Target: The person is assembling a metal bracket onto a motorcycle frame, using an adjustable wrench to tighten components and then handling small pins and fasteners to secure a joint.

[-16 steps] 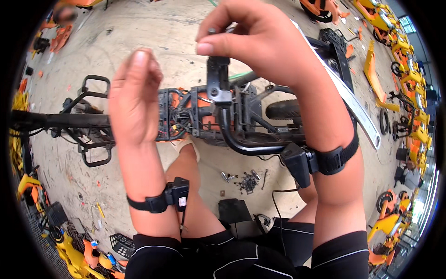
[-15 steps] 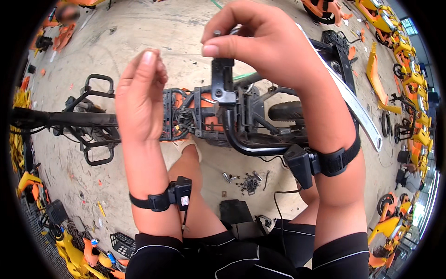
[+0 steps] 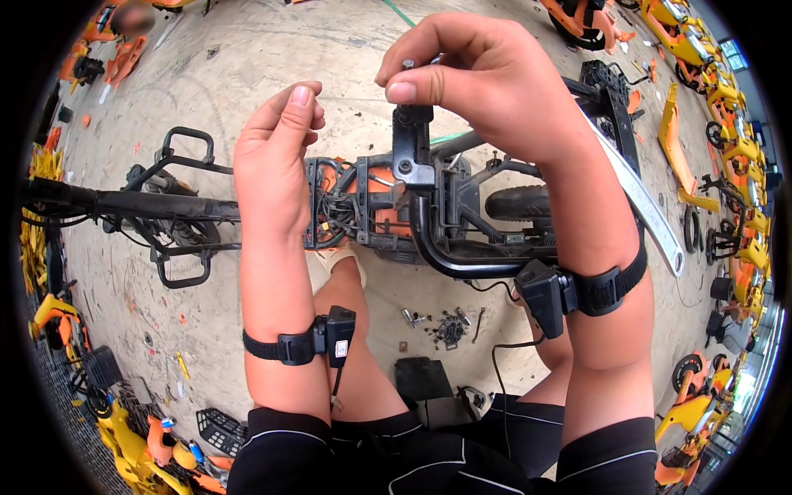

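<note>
My right hand (image 3: 487,82) is closed in a pinch around a small upright bolt (image 3: 408,65) at the top of a black metal bracket (image 3: 413,147). A bent black tube (image 3: 450,266) joins the bracket's lower end. To the left, my left hand (image 3: 276,148) is raised in the air with thumb and fingers pressed together; whatever they may hold is hidden. Beneath my right forearm runs a long silver bar with a ringed end, like a wrench (image 3: 648,206); its upper end is out of sight behind my arm.
Below my hands stands a stripped two-wheeler frame (image 3: 148,202) with bare wiring (image 3: 337,206) and a rear tyre (image 3: 518,203). Loose bolts and sockets (image 3: 450,328) lie on the concrete by my feet. Yellow and orange scooters (image 3: 730,157) and body panels (image 3: 675,148) line both sides.
Both hands, the bracket and the frame sit slightly further right in the picture. My left fingers have tilted a little to the right; the right hand keeps its pinch at the bolt.
</note>
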Available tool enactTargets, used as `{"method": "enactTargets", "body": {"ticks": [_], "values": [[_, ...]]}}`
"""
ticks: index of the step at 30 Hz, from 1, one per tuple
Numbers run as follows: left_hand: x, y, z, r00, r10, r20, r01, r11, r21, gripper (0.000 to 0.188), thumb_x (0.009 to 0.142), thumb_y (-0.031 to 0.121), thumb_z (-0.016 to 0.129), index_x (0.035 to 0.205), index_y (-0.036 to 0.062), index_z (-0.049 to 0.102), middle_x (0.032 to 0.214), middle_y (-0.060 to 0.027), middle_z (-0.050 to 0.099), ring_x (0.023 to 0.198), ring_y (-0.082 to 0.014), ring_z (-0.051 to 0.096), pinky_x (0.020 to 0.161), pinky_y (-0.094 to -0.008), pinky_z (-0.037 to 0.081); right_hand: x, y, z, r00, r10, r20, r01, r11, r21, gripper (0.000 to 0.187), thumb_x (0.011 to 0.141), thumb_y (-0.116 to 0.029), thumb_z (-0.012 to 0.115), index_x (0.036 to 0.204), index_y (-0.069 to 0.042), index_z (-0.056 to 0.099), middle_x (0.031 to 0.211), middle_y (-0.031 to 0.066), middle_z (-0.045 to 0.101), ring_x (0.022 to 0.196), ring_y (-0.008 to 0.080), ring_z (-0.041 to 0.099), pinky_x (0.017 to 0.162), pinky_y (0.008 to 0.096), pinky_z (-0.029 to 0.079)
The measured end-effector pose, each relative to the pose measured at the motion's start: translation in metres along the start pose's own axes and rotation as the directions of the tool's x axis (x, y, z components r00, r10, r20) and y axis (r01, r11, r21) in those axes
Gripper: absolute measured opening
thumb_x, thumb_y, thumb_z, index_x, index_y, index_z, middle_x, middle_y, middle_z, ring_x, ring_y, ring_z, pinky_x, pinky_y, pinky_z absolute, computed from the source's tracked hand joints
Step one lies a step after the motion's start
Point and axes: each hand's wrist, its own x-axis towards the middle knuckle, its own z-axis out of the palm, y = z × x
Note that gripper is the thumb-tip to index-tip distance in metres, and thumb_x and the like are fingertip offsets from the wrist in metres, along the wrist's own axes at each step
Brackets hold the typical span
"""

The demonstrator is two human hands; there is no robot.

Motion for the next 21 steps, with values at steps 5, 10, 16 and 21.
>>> {"method": "enactTargets", "body": {"ticks": [5,10,16,21], "values": [[0.000,-0.001,0.000,0.994,-0.094,0.052,0.099,0.988,-0.115,0.032,0.103,0.027,0.068,0.120,0.0008,0.070,0.094,0.0012,0.067,0.088,-0.0091,0.059,0.080,-0.0254,0.045,0.000,-0.001,0.001,1.000,0.004,-0.005,-0.004,1.000,-0.023,0.016,0.090,-0.009,0.079,0.101,0.002,0.073,0.098,0.0056,0.075,0.091,0.0118,0.068,0.082,0.0289,0.056],[0.003,-0.003,-0.003,0.982,-0.148,0.120,0.173,0.957,-0.235,0.031,0.103,0.026,0.068,0.122,0.0018,0.069,0.097,0.0011,0.069,0.089,-0.0087,0.060,0.080,-0.0262,0.045,0.000,0.002,0.000,1.000,-0.006,-0.011,0.006,1.000,-0.028,0.017,0.090,-0.010,0.080,0.101,0.001,0.073,0.097,0.0050,0.074,0.090,0.0112,0.068,0.081,0.0288,0.056],[0.007,-0.015,0.002,0.991,0.134,-0.020,-0.107,0.861,0.496,0.047,0.097,0.021,0.072,0.140,0.0069,0.058,0.128,-0.0100,0.065,0.116,-0.0225,0.059,0.101,-0.0377,0.046,0.002,0.007,0.003,0.997,-0.046,-0.069,0.049,0.997,0.052,0.022,0.084,-0.019,0.084,0.095,0.000,0.077,0.080,0.0061,0.073,0.074,0.0114,0.065,0.067,0.0290,0.052],[0.002,-0.016,0.017,0.924,0.358,0.132,-0.297,0.458,0.838,0.058,0.092,0.015,0.073,0.146,0.0116,0.053,0.148,-0.0196,0.050,0.141,-0.0366,0.044,0.117,-0.0459,0.037,0.001,0.008,0.001,0.995,-0.076,-0.067,0.078,0.996,0.039,0.022,0.086,-0.018,0.082,0.098,-0.001,0.078,0.081,0.0064,0.074,0.072,0.0107,0.064,0.065,0.0287,0.051]]}}
